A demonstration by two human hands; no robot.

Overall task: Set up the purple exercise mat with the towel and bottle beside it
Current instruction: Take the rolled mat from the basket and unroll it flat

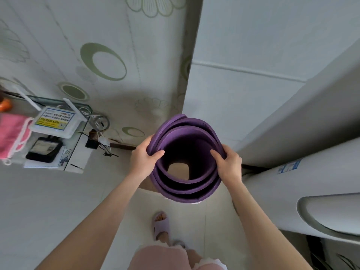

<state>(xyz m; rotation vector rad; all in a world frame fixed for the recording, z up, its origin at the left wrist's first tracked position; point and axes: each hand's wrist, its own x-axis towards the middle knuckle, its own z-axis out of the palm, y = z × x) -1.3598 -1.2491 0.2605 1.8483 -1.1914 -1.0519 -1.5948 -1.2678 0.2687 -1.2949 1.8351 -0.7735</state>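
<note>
Left hand (pixel 143 159) and right hand (pixel 228 165) grip the rolled purple mat (pixel 187 189), apparently standing upright.

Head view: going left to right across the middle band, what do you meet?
Pink cloth → white router → left hand → rolled purple mat → right hand → white appliance with a blue label.

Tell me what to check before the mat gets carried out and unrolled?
1. Left hand on mat rim: ok, thumb hooked inside.
2. Right hand on rim: ok, same grip on the opposite side.
3. Mat rolled up, standing on end: ok.
4. Foot out from under the mat: ok, behind it.
5. Room to unroll: not ok here, wall and fridge close by.
6. Towel and bottle ready: cannot tell, neither clearly in view.
</note>
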